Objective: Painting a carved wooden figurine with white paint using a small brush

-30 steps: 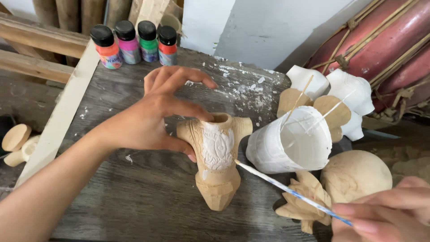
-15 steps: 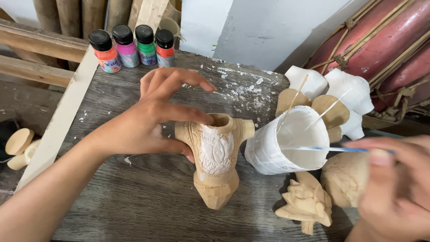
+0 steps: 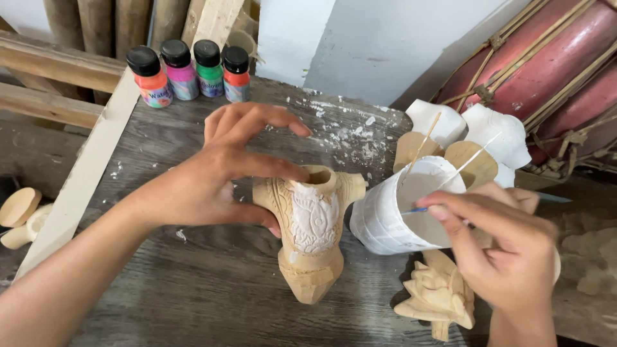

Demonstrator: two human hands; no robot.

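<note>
Closest in, the right hand (image 3: 498, 257) comes up from the bottom edge, wrist bent, fingers pinched shut on a thin blue-handled brush (image 3: 418, 209) whose tip reaches into the white paint cup (image 3: 398, 215) just left of the fingertips. Under that palm lies a carved wooden leaf piece (image 3: 437, 295), partly hidden by the hand.

Further left, the left hand (image 3: 225, 177) reaches in on a long forearm from the lower left corner. Thumb and forefinger clamp the upper edge of the carved wooden torso (image 3: 312, 238), the other fingers arched free above it. The torso lies flat on the grey table (image 3: 193, 302), long axis running away from the viewer, narrow base pointing near, open neck pointing far, its middle panel painted white.

Behind the cup sit white-coated carvings (image 3: 495, 132) with sticks. Farthest from the grip, four small paint bottles (image 3: 186, 74) line up, and a red drum (image 3: 546, 64) leans at right.
</note>
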